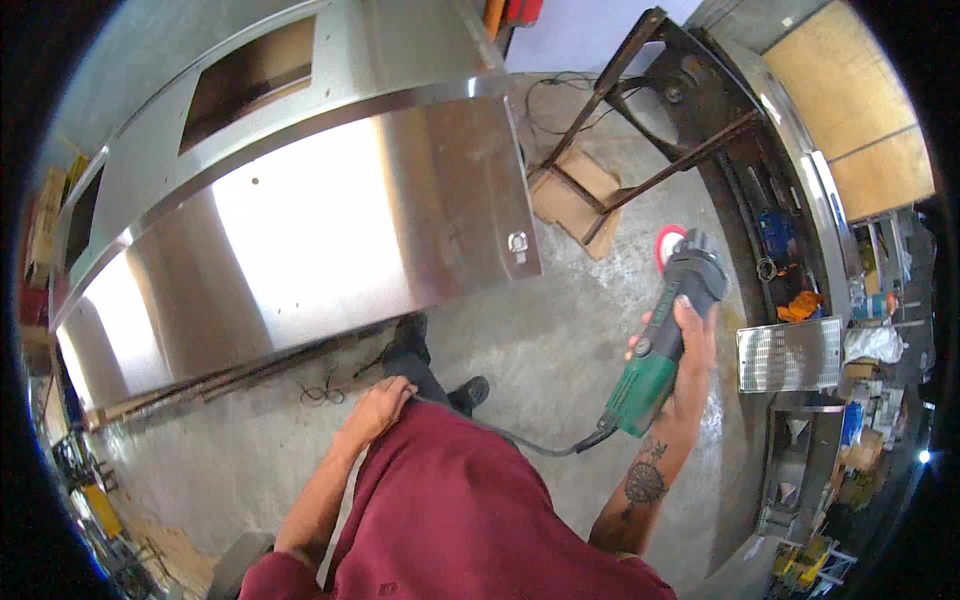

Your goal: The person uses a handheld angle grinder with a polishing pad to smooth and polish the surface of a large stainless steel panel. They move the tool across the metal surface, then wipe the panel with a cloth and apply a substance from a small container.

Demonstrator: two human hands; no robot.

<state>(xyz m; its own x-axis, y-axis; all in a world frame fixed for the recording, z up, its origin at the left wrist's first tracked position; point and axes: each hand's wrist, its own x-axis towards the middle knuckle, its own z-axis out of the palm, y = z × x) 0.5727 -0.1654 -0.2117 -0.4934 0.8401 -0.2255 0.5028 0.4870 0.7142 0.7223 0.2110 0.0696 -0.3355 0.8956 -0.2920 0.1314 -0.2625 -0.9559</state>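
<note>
My right hand [692, 350] is wrapped round the body of a green and black angle grinder [660, 335], held up above the floor. The grinder's head points away from me, and a red-rimmed disc [671, 243] with a pale middle sits on it. From its rear end a dark power cord [535, 443] sags across in front of my shirt. At my waist my left hand [383, 408] is closed, with the cord running into its fingers. Ahead and to the left stands a large shiny stainless steel housing [330, 225], apart from both hands.
A rusty metal frame [660, 185] stands at the far right over flattened cardboard [580, 195]. Along the right runs a dark bench [745, 215] with tools and an orange cloth [800, 306]. A perforated metal panel [790, 356] lies below it. Loose cable [322, 394] trails on the floor under the housing.
</note>
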